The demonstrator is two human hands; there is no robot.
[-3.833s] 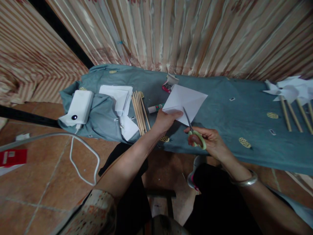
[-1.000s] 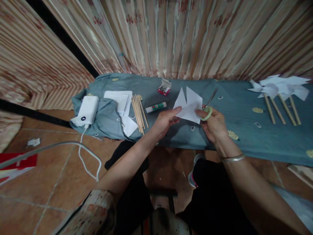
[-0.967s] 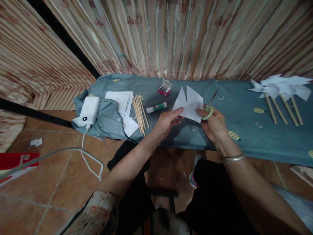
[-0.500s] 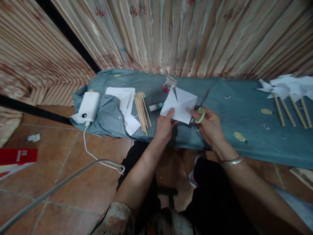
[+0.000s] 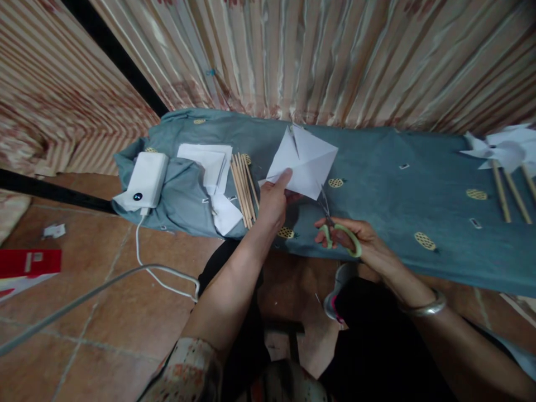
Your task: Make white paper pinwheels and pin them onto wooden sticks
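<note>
Blue-green printed cloth (image 5: pixel 389 190) stretches to frame right; my left hand (image 5: pixel 273 200) pinches square white paper (image 5: pixel 305 159), my right hand (image 5: pixel 365 237) grips green-handled scissors (image 5: pixel 329 221) at the paper's edge.

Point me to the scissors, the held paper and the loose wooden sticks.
Scissors (image 5: pixel 329 220): head view, near the pivot.
Held paper (image 5: pixel 305 164): head view, on the middle of the sheet.
Loose wooden sticks (image 5: pixel 242 187): head view, midway along the bundle.
</note>
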